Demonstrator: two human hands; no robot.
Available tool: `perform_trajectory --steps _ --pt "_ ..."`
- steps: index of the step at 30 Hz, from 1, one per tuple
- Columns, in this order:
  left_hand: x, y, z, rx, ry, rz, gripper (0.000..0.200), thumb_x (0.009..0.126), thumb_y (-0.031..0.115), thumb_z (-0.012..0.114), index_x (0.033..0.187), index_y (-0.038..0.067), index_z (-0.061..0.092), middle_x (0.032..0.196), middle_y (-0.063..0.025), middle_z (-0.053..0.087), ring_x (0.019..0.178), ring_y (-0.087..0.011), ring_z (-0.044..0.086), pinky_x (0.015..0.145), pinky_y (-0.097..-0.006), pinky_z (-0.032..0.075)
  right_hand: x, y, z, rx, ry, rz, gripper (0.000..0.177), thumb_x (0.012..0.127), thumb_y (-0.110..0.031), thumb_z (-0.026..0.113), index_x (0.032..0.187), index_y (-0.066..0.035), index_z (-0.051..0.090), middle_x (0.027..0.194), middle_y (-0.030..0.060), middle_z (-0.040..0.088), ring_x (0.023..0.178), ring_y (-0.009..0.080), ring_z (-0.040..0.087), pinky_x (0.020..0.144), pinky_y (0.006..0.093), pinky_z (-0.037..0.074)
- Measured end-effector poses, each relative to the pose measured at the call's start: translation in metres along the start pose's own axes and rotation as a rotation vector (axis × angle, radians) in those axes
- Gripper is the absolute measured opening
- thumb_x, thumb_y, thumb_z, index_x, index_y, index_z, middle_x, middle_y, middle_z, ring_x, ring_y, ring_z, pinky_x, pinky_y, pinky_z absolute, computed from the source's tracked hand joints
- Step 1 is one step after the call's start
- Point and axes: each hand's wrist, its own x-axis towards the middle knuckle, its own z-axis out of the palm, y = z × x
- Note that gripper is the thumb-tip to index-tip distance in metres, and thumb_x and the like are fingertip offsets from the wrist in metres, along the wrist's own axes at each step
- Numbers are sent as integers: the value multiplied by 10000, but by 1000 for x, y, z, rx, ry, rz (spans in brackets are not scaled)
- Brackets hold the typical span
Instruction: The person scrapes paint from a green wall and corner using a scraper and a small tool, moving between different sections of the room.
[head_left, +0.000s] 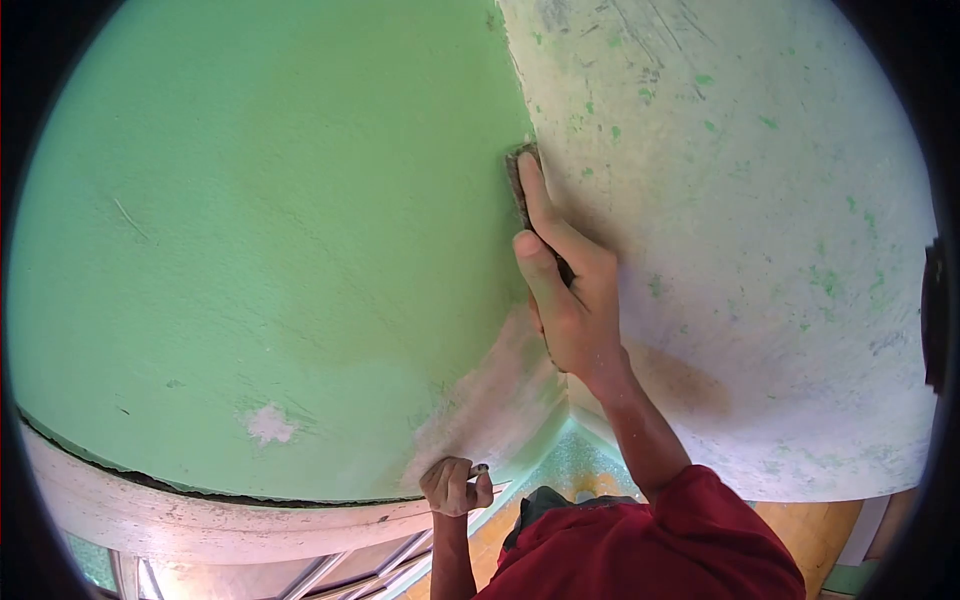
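My right hand (pixel 575 290) is wrapped round a long, flat block with a dark, rough face (pixel 519 190). It presses this block into the corner where the green wall (pixel 270 200) meets the whitish wall (pixel 740 230). The index finger stretches along the block, and the thumb lies over its side. Lower down, my left hand (pixel 455 487) is curled closed near the bottom of the green wall, beside a pale, patched strip (pixel 490 400). A small dark-ended thing (pixel 479 470) pokes out between its fingers; I cannot tell what it is.
Bare white shows through the green paint at one patch (pixel 270 424). Green flecks and dark scratches mark the whitish wall. A pale ledge (pixel 200 525) with a dark gap above it runs along the lower left. Below me is a yellowish floor (pixel 810 530).
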Motion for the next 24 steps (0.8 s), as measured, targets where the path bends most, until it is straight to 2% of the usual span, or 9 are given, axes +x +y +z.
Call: perform_trajectory --steps 2,5,7,11,13,17,19,22,24 --pt "2 0 1 -25 16 4 292 914 266 562 858 -20 561 589 -94 545 450 -239 543 460 -333 467 -4 6 0 5 5 -8 488 1053 -261 467 1494 -57 418 666 -76 444 510 24 305 469 208 287" --pt "-2 0 2 -55 5 -23 297 917 269 563 854 -22 557 586 -98 540 445 -239 537 459 -334 466 -3 10 -3 -72 -10 -79 470 1053 -245 471 1477 -42 439 698 -40 463 579 44 319 530 211 304" --pt "-1 0 2 -51 0 -16 296 918 267 563 852 -22 555 589 -100 544 443 -239 535 459 -335 465 15 -10 -7 -226 -6 -121 449 1011 -159 527 1430 -4 480 838 135 647 708 91 482 771 241 459" --pt "2 2 0 -25 -6 -12 296 922 262 557 850 -25 549 591 -105 547 441 -238 534 460 -342 472 14 -7 -5 -238 -24 -124 449 999 -154 540 1428 -27 494 850 162 634 641 101 434 661 247 439" --pt "1 0 3 -39 11 -12 296 919 263 559 851 -25 549 591 -104 548 446 -239 539 461 -341 475 -3 2 0 -78 40 -165 449 991 -143 549 1426 -44 501 848 167 629 618 104 405 614 259 422" --pt "1 0 1 -28 3 5 295 912 261 563 847 -26 549 594 -105 553 457 -242 553 463 -338 484 13 -12 -8 -155 -15 -56 445 997 -139 542 1428 -38 495 845 146 642 649 94 424 656 249 435" --pt "-1 1 0 -35 -1 -1 293 911 259 564 844 -26 550 594 -105 554 458 -242 554 461 -338 483 17 -12 -5 -67 -18 -110 478 1051 -258 481 1454 -2 446 747 -45 581 635 73 358 577 229 326" --pt "0 -1 2 -39 9 -1 290 911 258 564 841 -23 550 595 -105 554 458 -242 555 459 -337 482 2 6 -4 -135 -19 -183 485 1041 -253 497 1452 1 447 819 -37 671 635 75 376 598 225 346" --pt "-1 0 2 -41 6 -3 289 911 258 563 841 -22 550 596 -105 554 457 -242 554 458 -337 482 9 -6 -10 -161 -42 -115 487 1037 -250 504 1451 -1 448 906 -27 694 648 76 382 613 220 354"
